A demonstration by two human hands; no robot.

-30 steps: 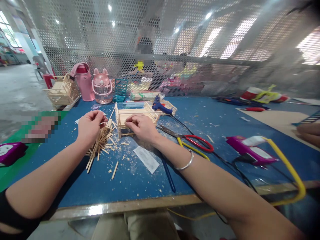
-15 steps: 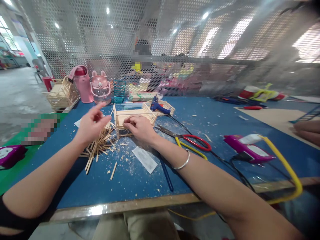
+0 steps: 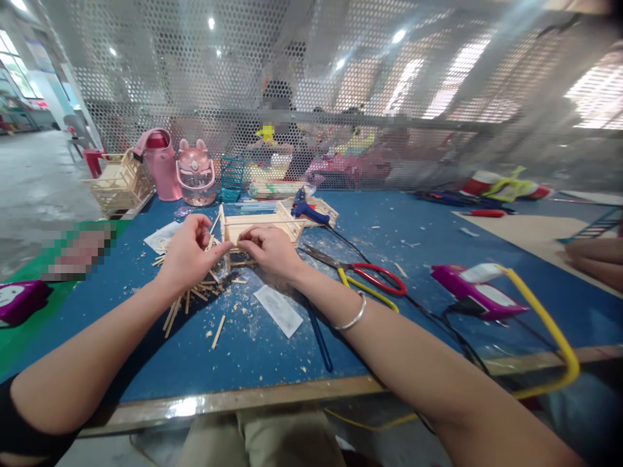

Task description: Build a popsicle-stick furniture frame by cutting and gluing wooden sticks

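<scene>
The stick frame lies just beyond the right hand, whose pinched fingertips perhaps grip a small piece.

Sticks partly behind left hand

1 pink bottle beside 1 clear, eared bottle near the perforated metal screen.

The tabletop is blue; at centre right, scissors have one red and one yellow handle.
</scene>
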